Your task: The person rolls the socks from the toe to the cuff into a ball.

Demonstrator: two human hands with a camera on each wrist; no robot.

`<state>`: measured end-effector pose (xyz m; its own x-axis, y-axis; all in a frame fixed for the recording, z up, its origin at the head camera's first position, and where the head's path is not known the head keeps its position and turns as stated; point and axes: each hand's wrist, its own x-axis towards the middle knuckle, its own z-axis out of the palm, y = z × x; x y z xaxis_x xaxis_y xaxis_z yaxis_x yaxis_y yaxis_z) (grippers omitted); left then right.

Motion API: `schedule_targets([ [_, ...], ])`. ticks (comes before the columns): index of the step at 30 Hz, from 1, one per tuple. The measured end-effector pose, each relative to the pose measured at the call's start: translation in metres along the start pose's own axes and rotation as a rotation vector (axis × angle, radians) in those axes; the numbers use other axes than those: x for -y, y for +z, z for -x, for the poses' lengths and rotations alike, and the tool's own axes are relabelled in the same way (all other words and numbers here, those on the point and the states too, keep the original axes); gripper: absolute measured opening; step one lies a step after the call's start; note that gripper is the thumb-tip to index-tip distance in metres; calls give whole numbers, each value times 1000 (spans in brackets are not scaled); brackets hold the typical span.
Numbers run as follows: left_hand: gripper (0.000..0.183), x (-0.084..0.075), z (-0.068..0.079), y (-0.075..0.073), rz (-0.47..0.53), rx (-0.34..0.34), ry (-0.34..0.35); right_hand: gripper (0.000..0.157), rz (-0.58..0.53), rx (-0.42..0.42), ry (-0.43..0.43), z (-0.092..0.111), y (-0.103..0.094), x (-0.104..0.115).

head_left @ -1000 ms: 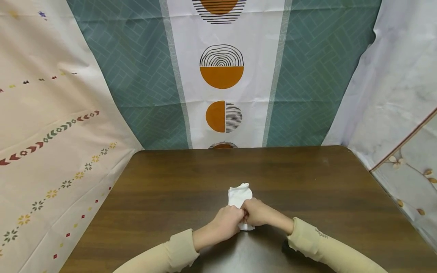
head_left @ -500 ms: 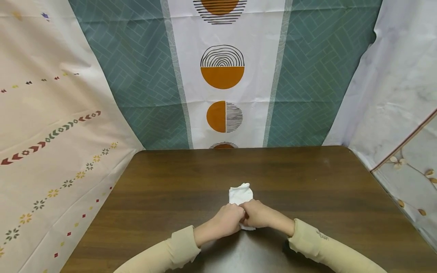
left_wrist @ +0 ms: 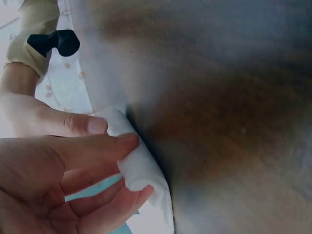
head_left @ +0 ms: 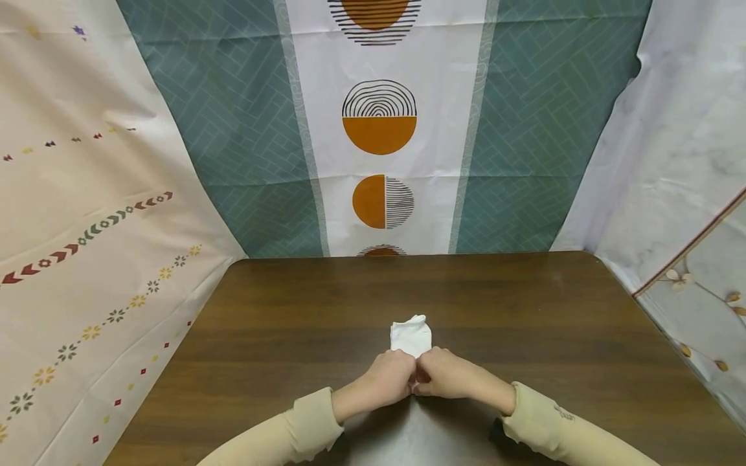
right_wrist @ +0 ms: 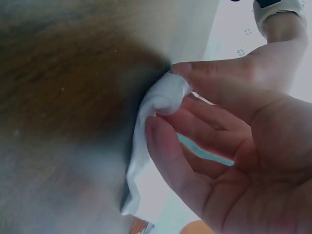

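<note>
A narrow, folded white cloth lies on the dark wooden table, its far end flat. Both wrist views show its near end curled into a small roll. My left hand grips the left part of this roll, thumb on the near side and fingers curled beyond it. From the right, my right hand holds the other end, its thumb against the curl and its fingers behind. In the head view the two hands meet over the near end and hide most of the roll.
The brown table stretches out around the hands. Behind it hangs a green and white curtain with orange circles. A patterned cream cloth borders the left side, and a marbled white one the right.
My right hand has shifted slightly right and nearer, from over the cloth to beside the left hand. The cloth's near end, seen below the hands before, is now hidden. My left hand barely moved.
</note>
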<state>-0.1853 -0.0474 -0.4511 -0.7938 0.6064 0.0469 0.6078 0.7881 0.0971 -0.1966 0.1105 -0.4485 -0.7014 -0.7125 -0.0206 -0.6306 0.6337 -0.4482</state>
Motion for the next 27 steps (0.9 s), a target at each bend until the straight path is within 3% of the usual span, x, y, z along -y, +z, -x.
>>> schedule_targets([
  [6, 14, -1, 1, -3, 84, -11, -77, 27, 2, 9, 30, -3, 2, -1],
  [12, 14, 2, -1, -5, 192, 46, -132, 28, 42, -25, 23, -5, 7, -2],
  [19, 13, 9, 2, 1, 282, 9, -117, 29, 82, -51, -7, -8, 6, -5],
  [27, 25, 8, 6, 4, 180, -23, -89, 25, 12, 10, 22, -11, 1, -7],
])
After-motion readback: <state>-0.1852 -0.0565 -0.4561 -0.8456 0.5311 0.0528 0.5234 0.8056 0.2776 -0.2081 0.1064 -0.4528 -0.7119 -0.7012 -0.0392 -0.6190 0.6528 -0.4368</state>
